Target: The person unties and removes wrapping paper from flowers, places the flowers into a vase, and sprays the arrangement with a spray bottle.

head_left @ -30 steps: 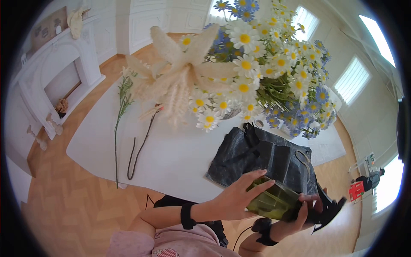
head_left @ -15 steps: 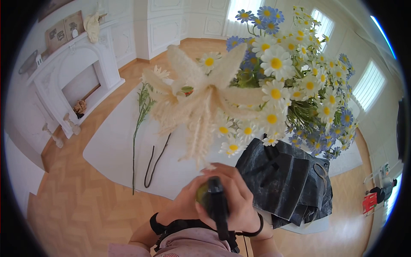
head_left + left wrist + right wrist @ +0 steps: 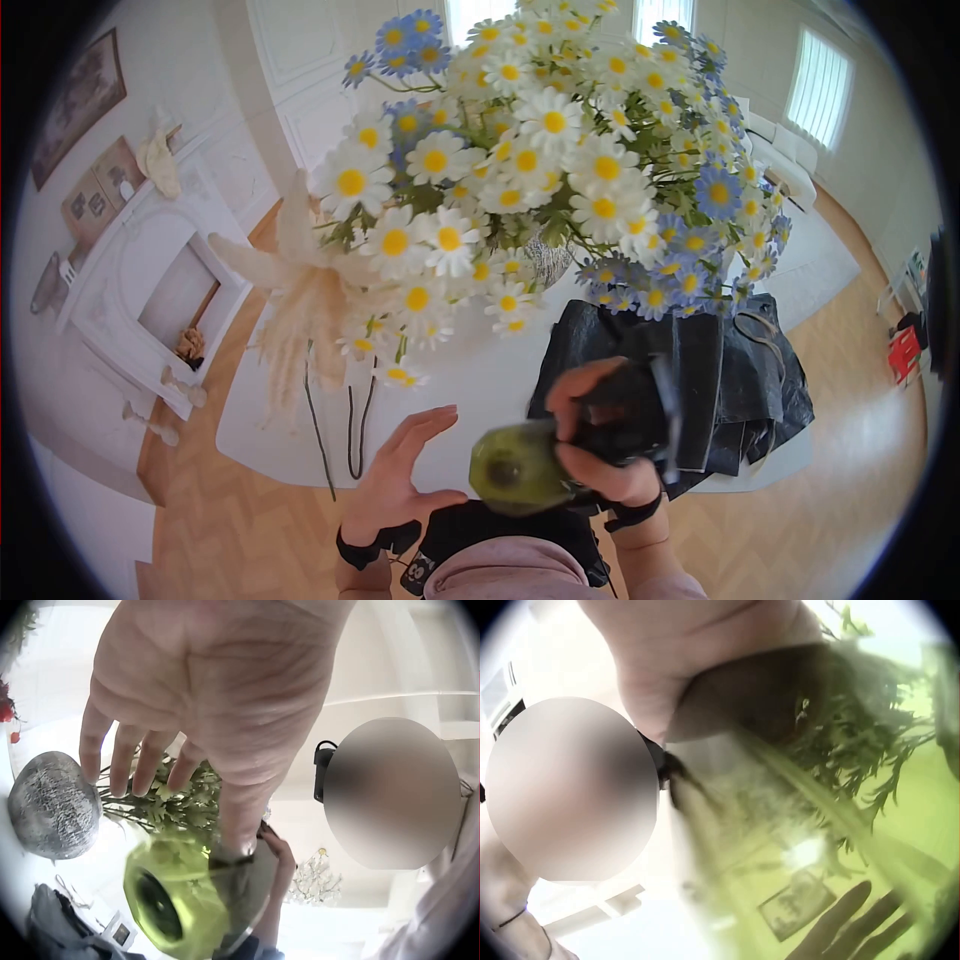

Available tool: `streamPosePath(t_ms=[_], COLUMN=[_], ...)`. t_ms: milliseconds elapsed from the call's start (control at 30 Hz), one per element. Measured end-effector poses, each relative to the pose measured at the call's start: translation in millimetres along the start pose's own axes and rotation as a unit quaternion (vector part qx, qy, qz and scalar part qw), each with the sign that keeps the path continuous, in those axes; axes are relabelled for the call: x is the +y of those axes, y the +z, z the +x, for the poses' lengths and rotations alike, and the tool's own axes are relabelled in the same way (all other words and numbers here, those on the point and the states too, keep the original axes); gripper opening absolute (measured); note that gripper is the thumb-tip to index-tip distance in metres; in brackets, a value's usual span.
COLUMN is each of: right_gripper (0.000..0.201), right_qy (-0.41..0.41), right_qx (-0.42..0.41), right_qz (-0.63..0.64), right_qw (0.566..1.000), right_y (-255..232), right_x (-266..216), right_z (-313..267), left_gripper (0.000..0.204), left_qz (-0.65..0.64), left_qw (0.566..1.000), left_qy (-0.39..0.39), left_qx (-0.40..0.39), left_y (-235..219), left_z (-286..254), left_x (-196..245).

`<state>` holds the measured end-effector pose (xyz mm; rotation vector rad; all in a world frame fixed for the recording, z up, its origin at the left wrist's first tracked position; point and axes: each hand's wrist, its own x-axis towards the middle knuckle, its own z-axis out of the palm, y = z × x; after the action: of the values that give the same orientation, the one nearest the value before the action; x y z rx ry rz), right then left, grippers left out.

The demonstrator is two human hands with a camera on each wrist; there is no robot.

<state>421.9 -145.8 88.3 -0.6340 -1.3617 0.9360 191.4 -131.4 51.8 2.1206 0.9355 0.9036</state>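
Observation:
The right hand [image 3: 600, 430] grips a translucent green faceted bottle [image 3: 515, 468] by its black top end, blurred; the bottle's base faces left. Spread and empty, the left hand [image 3: 395, 480] is held just left of the bottle. In the left wrist view the left palm [image 3: 202, 690] hangs above the green bottle [image 3: 176, 900], the thumb close in front of it. Green plastic [image 3: 885, 817] fills much of the right wrist view, below the right palm [image 3: 712, 652]. Whether the left thumb touches the bottle, I cannot tell.
Daisies [image 3: 555, 120] and a pale fuzzy flower [image 3: 310, 270] rise in front. Black wrapping or bag [image 3: 700, 400] lies on the white table [image 3: 450, 380], right of thin stems [image 3: 318, 430]. A grey textured vase [image 3: 56, 806] stands beyond.
Both hands were around the bottle; the left has since let go and moved left. The right hand has shifted right with the bottle, now turned base to the left. The head view has turned.

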Motion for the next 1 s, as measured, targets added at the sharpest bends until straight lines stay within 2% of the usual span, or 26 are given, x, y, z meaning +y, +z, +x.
streamPosePath(t_ms=[33,67,100,167,200,233,300,333,367,433,467,500,567,600,633,700,733,767,833,867,900,933,1000], right_gripper=[0.046,0.052,0.048,0.058,0.051,0.051,0.045,0.044,0.044,0.038,0.041,0.041,0.043,0.038,0.038,0.043,0.041,0.043,0.050,0.044,0.040,0.041,0.042], right_qy=[0.066,-0.006,-0.055,-0.098,-0.139,-0.139,-0.177,-0.138,-0.138,-0.080,-0.123,-0.125,-0.117,-0.131,-0.134,-0.070,-0.088,-0.039,-0.097,-0.077,-0.112,-0.126,-0.140], right_qx=[0.052,0.027,0.054,0.099,0.097,0.105,0.067,0.063,0.069,0.026,0.037,0.041,0.276,0.330,0.332,0.126,0.071,-0.027,-0.061,-0.113,-0.088,-0.117,-0.149], right_qz=[0.118,0.169,0.192,0.065,-0.037,-0.035,-0.041,0.065,0.066,0.047,0.018,0.019,0.099,0.144,0.140,0.125,0.090,0.004,0.047,0.020,0.014,-0.004,-0.017], right_qw=[0.989,0.985,0.978,0.988,0.985,0.984,0.981,0.986,0.986,0.995,0.992,0.991,0.949,0.924,0.923,0.982,0.990,0.999,0.992,0.990,0.990,0.985,0.979], right_y=[-1,-7,-5,-5,-12,-17,-27,-21,-20,-22,-28,-30,-31,-32,-36,-46,-34,-32,3,9,22,29,37], right_x=[-4,1,1,4,2,4,9,12,10,4,3,3,-1,-3,-3,8,16,14,26,23,29,33,33], right_z=[-10,-15,-22,-33,-30,-28,-26,-29,-29,-26,-19,-15,-10,-8,-12,-29,-27,-26,-15,-7,-4,3,17], left_gripper=[0.067,0.058,0.058,0.054,0.049,0.049,0.045,0.045,0.043,0.041,0.040,0.039,0.037,0.036,0.036,0.034,0.034,0.035,0.036,0.036,0.036,0.033,0.031], left_qz=[0.028,0.047,0.051,0.123,0.131,0.134,0.086,0.087,0.084,0.085,0.091,0.096,0.096,0.095,0.093,0.068,0.068,0.078,0.086,0.109,0.132,0.059,0.020], left_qw=[0.999,0.999,0.998,0.990,0.989,0.989,0.994,0.995,0.995,0.996,0.995,0.995,0.995,0.995,0.995,0.997,0.996,0.995,0.994,0.993,0.989,0.997,0.999], left_qy=[0.015,0.008,0.010,-0.020,-0.029,-0.027,0.024,0.026,0.030,0.035,0.033,0.032,0.020,0.007,0.011,-0.033,-0.034,-0.037,-0.045,0.003,0.050,0.041,0.034], left_qx=[-0.006,0.019,0.019,0.059,0.058,0.051,0.055,0.049,0.035,0.017,-0.003,-0.021,-0.030,-0.037,-0.040,-0.031,-0.036,-0.040,-0.049,-0.048,-0.045,-0.023,0.006], left_y=[-5,-8,-9,-9,-8,-6,1,5,9,13,14,16,14,13,12,13,15,16,19,15,13,12,11], left_z=[2,7,12,21,27,31,40,43,46,50,50,50,48,46,45,43,44,44,44,43,46,45,39], left_x=[0,0,-1,-3,-2,-2,-4,-4,-4,-4,-4,-5,-9,-11,-14,-20,-21,-22,-31,-39,-39,-32,-23])
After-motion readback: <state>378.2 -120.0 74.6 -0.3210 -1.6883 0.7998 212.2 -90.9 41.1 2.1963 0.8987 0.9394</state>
